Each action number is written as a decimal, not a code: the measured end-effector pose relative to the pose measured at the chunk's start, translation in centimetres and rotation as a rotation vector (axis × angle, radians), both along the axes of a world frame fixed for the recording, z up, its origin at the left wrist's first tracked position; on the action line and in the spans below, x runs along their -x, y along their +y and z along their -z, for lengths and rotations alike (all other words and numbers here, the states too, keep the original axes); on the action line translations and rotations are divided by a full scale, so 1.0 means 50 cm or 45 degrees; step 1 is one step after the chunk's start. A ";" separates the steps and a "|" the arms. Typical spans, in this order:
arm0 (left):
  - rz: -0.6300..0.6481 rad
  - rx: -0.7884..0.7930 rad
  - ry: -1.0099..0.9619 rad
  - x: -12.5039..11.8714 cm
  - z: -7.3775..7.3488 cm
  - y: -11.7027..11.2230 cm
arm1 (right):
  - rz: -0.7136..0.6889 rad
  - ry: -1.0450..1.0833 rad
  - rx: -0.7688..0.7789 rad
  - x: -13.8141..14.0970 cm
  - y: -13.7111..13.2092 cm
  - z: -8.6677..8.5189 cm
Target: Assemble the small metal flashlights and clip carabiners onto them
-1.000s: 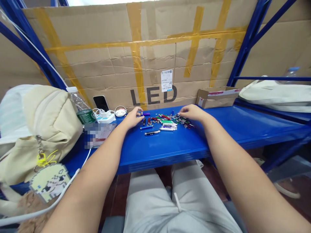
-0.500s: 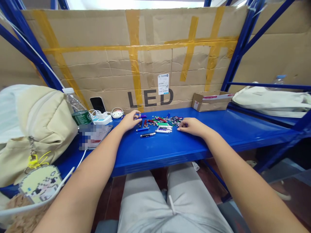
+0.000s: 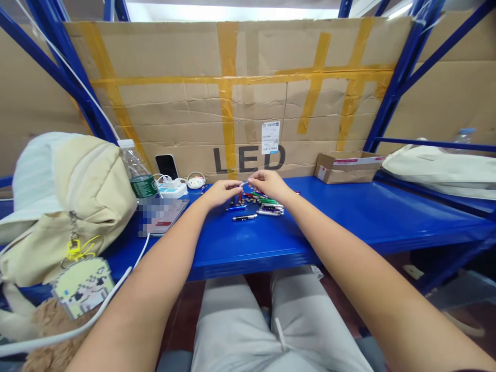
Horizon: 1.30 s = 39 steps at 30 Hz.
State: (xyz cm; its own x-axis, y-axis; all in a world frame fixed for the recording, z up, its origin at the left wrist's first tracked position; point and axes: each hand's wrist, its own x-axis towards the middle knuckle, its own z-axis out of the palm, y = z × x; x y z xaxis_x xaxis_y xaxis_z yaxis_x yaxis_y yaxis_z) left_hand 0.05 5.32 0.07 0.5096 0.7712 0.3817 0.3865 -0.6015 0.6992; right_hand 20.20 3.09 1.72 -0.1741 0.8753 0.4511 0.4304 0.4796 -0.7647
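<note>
A heap of small coloured pen-like lights [image 3: 263, 202] lies on the blue shelf [image 3: 349, 217], with a black one [image 3: 244, 218] a little nearer to me. My left hand [image 3: 222, 192] and my right hand [image 3: 267, 184] are raised just above the heap, fingertips meeting. Between them they pinch one small piece [image 3: 243, 183], too small to make out clearly. Both forearms stretch out over my lap.
A cream bag [image 3: 70, 201] with a keychain, a water bottle [image 3: 137, 173], a phone [image 3: 166, 166], a white charger [image 3: 172, 186] and a blurred card lie at the left. A small cardboard box [image 3: 346, 166] and a white bag [image 3: 442, 165] sit at the right. Taped cardboard marked LED stands behind.
My right hand lifted off the shelf at the right of the heap and moved left to meet the left hand. Both hands now hold a small piece together above the heap.
</note>
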 end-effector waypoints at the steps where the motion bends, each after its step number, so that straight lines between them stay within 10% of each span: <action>1: 0.009 -0.003 0.010 0.001 -0.001 0.000 | -0.025 0.005 0.004 0.012 0.007 0.003; 7: 0.037 -0.150 0.089 0.001 0.001 0.005 | -0.008 0.078 0.047 0.033 0.002 0.025; 17: -0.253 -1.174 0.535 -0.041 0.004 -0.025 | -0.167 0.826 0.583 0.038 -0.030 0.017; 28: 0.027 -0.420 0.249 -0.027 0.004 -0.018 | -0.029 -0.596 -0.390 -0.024 -0.011 0.031; 39: 0.120 -0.851 0.380 -0.026 0.004 -0.013 | -0.179 -0.361 -0.100 -0.034 -0.020 0.043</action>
State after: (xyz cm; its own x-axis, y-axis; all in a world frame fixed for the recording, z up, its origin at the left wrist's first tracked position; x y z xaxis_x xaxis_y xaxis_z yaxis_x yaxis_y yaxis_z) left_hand 1.34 4.65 -0.15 0.7177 0.3708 0.5894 0.4290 -0.9022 0.0452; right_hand 21.91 2.09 -0.44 -0.4193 0.7984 0.4322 0.5463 0.6021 -0.5823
